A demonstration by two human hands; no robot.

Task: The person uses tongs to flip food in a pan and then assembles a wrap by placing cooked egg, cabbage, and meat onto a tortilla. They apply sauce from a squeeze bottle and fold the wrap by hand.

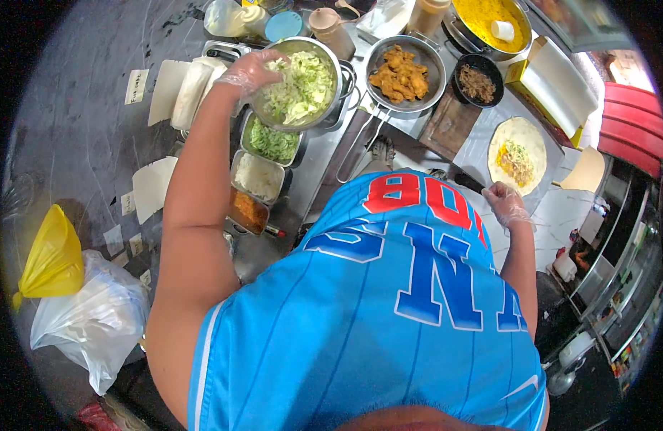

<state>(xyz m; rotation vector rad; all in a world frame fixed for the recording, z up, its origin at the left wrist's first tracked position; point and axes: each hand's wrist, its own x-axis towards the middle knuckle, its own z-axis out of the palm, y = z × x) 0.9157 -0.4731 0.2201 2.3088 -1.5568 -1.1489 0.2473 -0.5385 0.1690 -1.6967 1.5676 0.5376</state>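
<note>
My left hand (251, 70), in a clear plastic glove, reaches over the left rim of a metal bowl (334, 100). Its fingers are curled down into the pale green shredded cabbage (302, 87) there. On the right, a round flatbread (534, 144) lies flat, topped with a yellow, green and brown filling (516, 162). My right hand (509, 206), also gloved, is by the flatbread's near edge with its fingers bent together; what they hold, if anything, is hidden.
Metal trays of green shreds (272, 141), white shreds (257, 177) and orange shreds (248, 211) line up below the bowl. A strainer of fried pieces (399, 75), a black pan of shredded meat (476, 82), a yellow-filled pot (489, 21) and squeeze bottles (331, 32) stand behind.
</note>
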